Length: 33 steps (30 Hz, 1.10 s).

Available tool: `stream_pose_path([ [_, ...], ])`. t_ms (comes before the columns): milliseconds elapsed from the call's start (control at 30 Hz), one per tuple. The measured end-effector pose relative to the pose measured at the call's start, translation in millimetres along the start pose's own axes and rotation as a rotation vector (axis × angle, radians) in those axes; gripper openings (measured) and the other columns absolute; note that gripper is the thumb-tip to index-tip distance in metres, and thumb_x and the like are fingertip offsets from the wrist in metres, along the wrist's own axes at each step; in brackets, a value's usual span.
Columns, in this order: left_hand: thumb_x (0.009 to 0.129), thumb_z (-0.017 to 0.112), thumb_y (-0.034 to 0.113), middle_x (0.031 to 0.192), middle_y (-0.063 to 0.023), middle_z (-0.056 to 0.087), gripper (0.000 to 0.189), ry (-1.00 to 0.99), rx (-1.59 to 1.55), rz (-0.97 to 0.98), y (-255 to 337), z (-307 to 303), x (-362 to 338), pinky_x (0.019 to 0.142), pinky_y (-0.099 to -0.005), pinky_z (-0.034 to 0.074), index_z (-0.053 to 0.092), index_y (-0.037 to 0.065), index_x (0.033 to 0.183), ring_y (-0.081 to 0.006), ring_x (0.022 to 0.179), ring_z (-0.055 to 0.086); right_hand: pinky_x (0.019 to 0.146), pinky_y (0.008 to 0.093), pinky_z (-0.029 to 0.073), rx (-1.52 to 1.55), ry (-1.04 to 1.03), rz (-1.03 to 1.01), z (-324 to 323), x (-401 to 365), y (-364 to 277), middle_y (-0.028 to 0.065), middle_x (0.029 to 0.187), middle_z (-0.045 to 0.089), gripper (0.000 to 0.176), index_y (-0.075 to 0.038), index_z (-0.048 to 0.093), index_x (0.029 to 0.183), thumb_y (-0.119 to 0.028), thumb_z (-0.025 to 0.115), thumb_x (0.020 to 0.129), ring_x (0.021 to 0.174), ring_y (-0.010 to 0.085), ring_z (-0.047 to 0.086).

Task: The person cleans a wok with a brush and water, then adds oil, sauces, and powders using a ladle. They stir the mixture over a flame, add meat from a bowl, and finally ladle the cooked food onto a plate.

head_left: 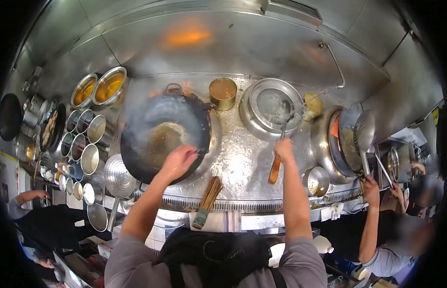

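Observation:
Over the near right part of a large black wok [137, 153] is my left hand [179, 162], its fingers bent together; whether it holds anything I cannot make out. Steam rises from the wok, which has some brownish liquid at its bottom, and flames show behind it. My right hand [283, 148] is closed around the wooden handle of a ladle [275, 169]. The ladle's head is in a metal basin of water [271, 103] at the back centre. A bamboo brush [209, 199] lies on the front edge, partly on a folded white towel [228, 221].
A brown-filled pot [223, 94] stands behind the counter's middle. On the left are oil bowls [109, 86], several metal containers [90, 159] and a perforated strainer [120, 175]. At right, a co-worker's hand [371, 191] holds a skimmer near another wok [349, 149].

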<state>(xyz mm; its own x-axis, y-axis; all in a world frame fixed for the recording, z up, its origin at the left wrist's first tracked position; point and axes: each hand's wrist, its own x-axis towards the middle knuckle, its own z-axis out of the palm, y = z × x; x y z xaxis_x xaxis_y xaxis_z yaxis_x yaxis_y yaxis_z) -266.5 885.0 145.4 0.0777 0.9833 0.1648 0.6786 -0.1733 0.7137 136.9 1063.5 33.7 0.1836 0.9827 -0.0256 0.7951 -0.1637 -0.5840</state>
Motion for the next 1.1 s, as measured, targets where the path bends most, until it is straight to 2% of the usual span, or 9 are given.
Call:
stream_pose_path([
  [67,0.087,0.064,0.013,0.091,-0.0162,0.063,0.016,0.078,0.075,-0.117,-19.4,-35.9,-58.8,0.073,-0.0388,0.050,0.063,0.002,0.099,-0.0338,0.082,0.063,0.050,0.0383,0.047,0.922,-0.325,0.381,-17.8,14.0,-16.4,0.0158,0.068,0.062,0.034,0.013,0.048,0.117,-0.008,0.045,0.091,0.054,0.0269,0.059],
  [200,0.087,0.066,0.014,0.084,-0.0141,0.061,0.012,0.106,0.130,-0.249,-63.1,-57.8,-153.3,0.070,-0.0409,0.048,0.061,0.003,0.089,-0.0322,0.079,0.062,0.044,0.0247,0.042,1.662,-0.463,0.633,-78.6,8.9,-86.8,0.0019,0.065,0.047,0.007,-0.003,0.046,0.084,0.000,0.041,0.087,0.047,0.0104,0.046],
  [367,0.083,0.070,0.022,0.078,-0.0081,0.058,0.018,0.129,0.253,-0.198,-65.3,-40.9,-161.7,0.073,-0.0430,0.038,0.057,0.010,0.079,-0.0295,0.077,0.057,0.043,0.0253,0.041,1.389,-0.434,0.488,-74.6,55.4,-135.3,0.0012,0.063,0.048,0.008,-0.003,0.048,0.080,-0.003,0.048,0.088,0.047,0.0114,0.048],
  [433,0.082,0.071,0.021,0.079,-0.0079,0.058,0.018,0.160,0.304,-0.166,-67.0,-33.0,-164.4,0.073,-0.0432,0.038,0.057,0.010,0.081,-0.0297,0.078,0.057,0.043,0.0271,0.043,0.745,-0.327,0.147,-79.0,54.8,-147.5,0.0059,0.061,0.055,0.012,-0.001,0.053,0.078,-0.007,0.053,0.088,0.051,0.0138,0.055],
  [567,0.080,0.072,0.019,0.083,-0.0072,0.058,0.019,0.215,0.389,-0.161,-66.2,-12.7,-161.8,0.074,-0.0441,0.038,0.056,0.010,0.084,-0.0295,0.083,0.057,0.065,0.0413,0.054,0.125,0.131,-0.045,-49.0,1.9,-130.6,0.0251,0.074,0.066,0.026,0.007,0.058,0.085,-0.019,0.060,0.086,0.072,0.0358,0.069],
  [700,0.080,0.072,0.019,0.083,-0.0065,0.057,0.020,0.280,0.431,-0.208,-60.3,14.3,-153.8,0.073,-0.0442,0.038,0.054,0.011,0.084,-0.0290,0.082,0.057,0.066,0.0429,0.054,-0.300,0.257,-0.101,18.6,18.1,-31.3,0.0247,0.077,0.067,0.031,0.007,0.059,0.096,-0.023,0.062,0.087,0.070,0.0369,0.068],
  [800,0.081,0.072,0.018,0.082,-0.0059,0.056,0.020,0.321,0.420,-0.178,-54.9,14.1,-149.1,0.072,-0.0437,0.038,0.054,0.011,0.084,-0.0284,0.081,0.057,0.049,0.0358,0.050,0.641,-0.408,0.218,0.2,41.4,-9.8,0.0171,0.081,0.064,0.018,0.002,0.054,0.098,-0.015,0.056,0.090,0.060,0.0226,0.063],
  [900,0.083,0.069,0.013,0.083,-0.0076,0.056,0.016,0.271,0.224,-0.201,-56.3,4.1,-144.0,0.071,-0.0438,0.040,0.054,0.008,0.086,-0.0297,0.079,0.056,0.041,0.0256,0.039,1.463,-0.614,0.544,-27.8,12.1,-4.9,0.0040,0.072,0.056,0.010,-0.005,0.050,0.092,-0.015,0.052,0.095,0.048,0.0090,0.048],
  [1100,0.084,0.065,0.008,0.082,-0.0141,0.057,0.010,0.354,-0.026,-0.071,-56.5,-20.3,-59.8,0.071,-0.0421,0.046,0.058,0.003,0.088,-0.0332,0.078,0.057,0.037,0.0197,0.035,1.485,-0.695,0.458,-104.9,-85.0,-75.6,-0.0010,0.069,0.048,0.012,-0.009,0.048,0.090,-0.016,0.048,0.099,0.045,0.0021,0.040],
])
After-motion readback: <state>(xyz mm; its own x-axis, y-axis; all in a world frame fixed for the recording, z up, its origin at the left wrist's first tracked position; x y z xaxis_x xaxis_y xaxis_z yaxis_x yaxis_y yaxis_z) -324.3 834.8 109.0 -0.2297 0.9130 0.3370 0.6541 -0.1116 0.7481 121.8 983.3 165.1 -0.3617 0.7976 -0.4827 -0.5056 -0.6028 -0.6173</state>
